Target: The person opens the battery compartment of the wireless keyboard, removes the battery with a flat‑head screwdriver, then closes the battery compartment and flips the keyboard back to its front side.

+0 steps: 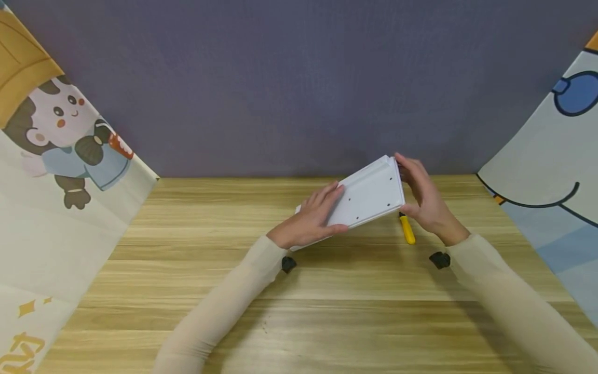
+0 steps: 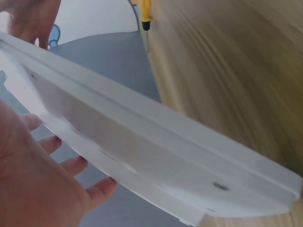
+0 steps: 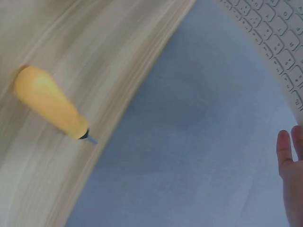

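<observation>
A white keyboard (image 1: 369, 197) is tilted up off the table, its underside with small dark screw holes turned toward me. My left hand (image 1: 310, 218) grips its left part, thumb along the lower edge and fingers over the upper one. At the right end, my right hand (image 1: 422, 200) holds the keyboard between thumb and fingers. The right wrist view shows its keys (image 3: 284, 47) on the far side. Behind the right end lies a yellow-handled screwdriver (image 1: 408, 229), its tip hidden in the head view; the right wrist view shows its short metal shaft.
The wooden table (image 1: 210, 270) ends at a grey-blue partition (image 1: 299, 88) at the back. Cartoon-printed panels (image 1: 84, 234) stand on both sides. Black wrist-camera pieces (image 1: 439, 259) sit near both cuffs.
</observation>
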Action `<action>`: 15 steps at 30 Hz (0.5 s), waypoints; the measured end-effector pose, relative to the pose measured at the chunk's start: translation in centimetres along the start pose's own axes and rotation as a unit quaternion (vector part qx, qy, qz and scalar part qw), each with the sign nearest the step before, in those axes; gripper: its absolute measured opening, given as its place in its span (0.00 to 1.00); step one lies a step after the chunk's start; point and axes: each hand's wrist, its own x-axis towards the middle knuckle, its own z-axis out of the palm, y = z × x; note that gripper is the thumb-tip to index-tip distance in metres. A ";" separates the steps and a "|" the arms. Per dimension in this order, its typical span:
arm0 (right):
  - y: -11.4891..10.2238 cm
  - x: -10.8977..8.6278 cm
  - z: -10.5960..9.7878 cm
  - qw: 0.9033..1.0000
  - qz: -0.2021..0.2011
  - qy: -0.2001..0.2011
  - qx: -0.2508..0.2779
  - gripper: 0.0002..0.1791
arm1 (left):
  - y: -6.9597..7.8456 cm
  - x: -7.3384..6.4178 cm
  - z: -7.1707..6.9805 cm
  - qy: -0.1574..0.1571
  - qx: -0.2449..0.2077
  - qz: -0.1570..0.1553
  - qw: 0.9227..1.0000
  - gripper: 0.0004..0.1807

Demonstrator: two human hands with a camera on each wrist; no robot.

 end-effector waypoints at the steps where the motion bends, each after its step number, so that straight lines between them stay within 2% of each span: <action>1: 0.0 -0.1 -0.1 1.000 0.004 -0.002 -0.001 0.57 | -0.1 -0.1 0.0 -0.003 0.003 -0.003 1.000 0.49; 6: 0.2 -0.8 -0.6 1.000 0.014 -0.009 -0.010 0.56 | -0.8 -0.4 0.2 -0.020 0.008 -0.012 1.000 0.50; 15: 0.4 -2.0 -1.3 0.999 0.030 -0.012 -0.018 0.58 | -2.3 -0.8 0.2 -0.051 0.015 -0.007 0.999 0.52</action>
